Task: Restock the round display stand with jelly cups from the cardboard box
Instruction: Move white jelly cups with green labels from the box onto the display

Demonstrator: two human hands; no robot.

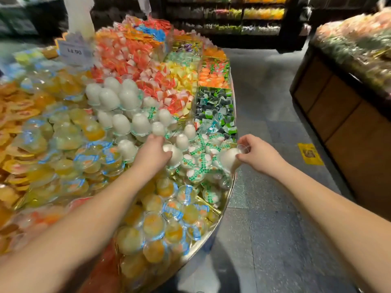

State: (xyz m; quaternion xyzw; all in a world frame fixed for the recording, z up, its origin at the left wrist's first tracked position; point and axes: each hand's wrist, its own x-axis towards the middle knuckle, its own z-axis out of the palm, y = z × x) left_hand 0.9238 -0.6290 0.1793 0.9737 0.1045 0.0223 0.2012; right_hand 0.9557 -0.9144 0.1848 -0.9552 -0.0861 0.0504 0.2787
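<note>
My left hand (153, 151) is curled over a white, dome-shaped plastic jelly cup (174, 155), gripping it down among the white cups in the display. My right hand (257, 154) pinches a second white jelly cup (229, 159) by its clear base, tipped on its side just above the stand's outer edge. Both sit over the section of white cups with green-and-white printed lids (197, 163). Left of that, a spread of clear cups with yellow-orange fruit jelly and blue lids (169, 216). Farther back, small red-and-white wrapped pieces (135, 66), then clear-walled compartments of green and dark sweets (215, 106). The round display stand's metal rim (224, 210) curves past a grey floor (275, 187). A price card (74, 52) stands at the back left.
</note>
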